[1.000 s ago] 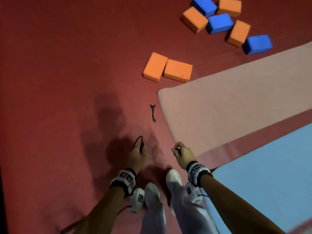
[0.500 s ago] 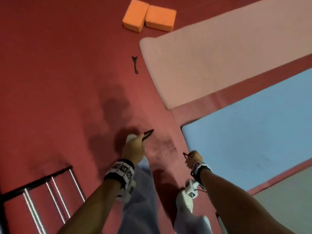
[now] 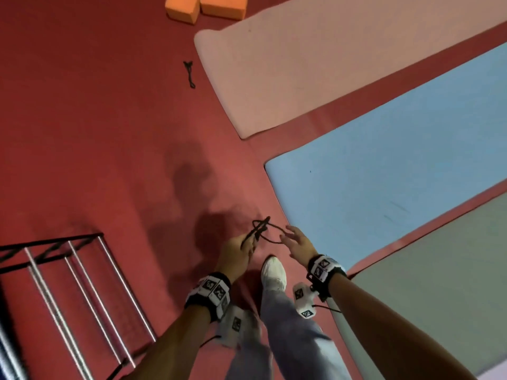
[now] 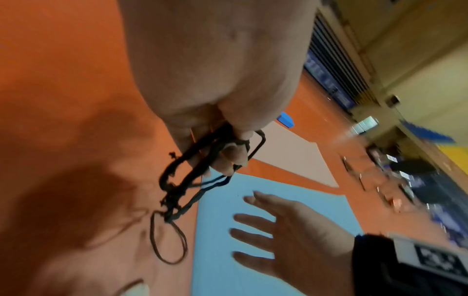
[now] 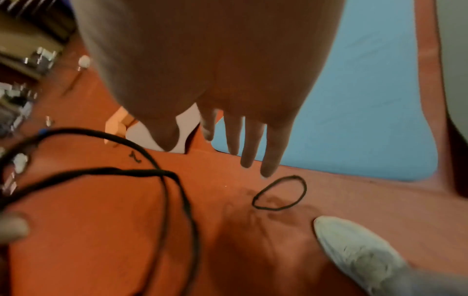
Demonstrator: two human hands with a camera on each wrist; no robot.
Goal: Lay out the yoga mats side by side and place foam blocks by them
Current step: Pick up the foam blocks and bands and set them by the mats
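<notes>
Three mats lie flat side by side on the red floor: a pink mat (image 3: 329,64), a blue mat (image 3: 384,174) and a grey-green mat (image 3: 439,283). Two orange foam blocks (image 3: 205,6) sit by the pink mat's far corner. My left hand (image 3: 251,246) grips a bundle of black tie cords (image 3: 260,229), also seen in the left wrist view (image 4: 182,180). My right hand (image 3: 290,234) hovers beside it near the blue mat's corner, fingers spread and empty (image 5: 240,144). A thin black loop (image 5: 278,193) is just under its fingertips; I cannot tell whether it rests on the floor.
Another black tie (image 3: 189,74) lies on the floor left of the pink mat. A metal rack (image 3: 68,283) stands at the lower left. My white shoe (image 3: 273,272) is directly below the hands. In the left wrist view a blue block (image 4: 286,119) shows far off.
I have walked back along the mat ends; the blue and grey-green mats came into view. My right hand pinched a black tie before and has now spread its fingers, the loop free of it.
</notes>
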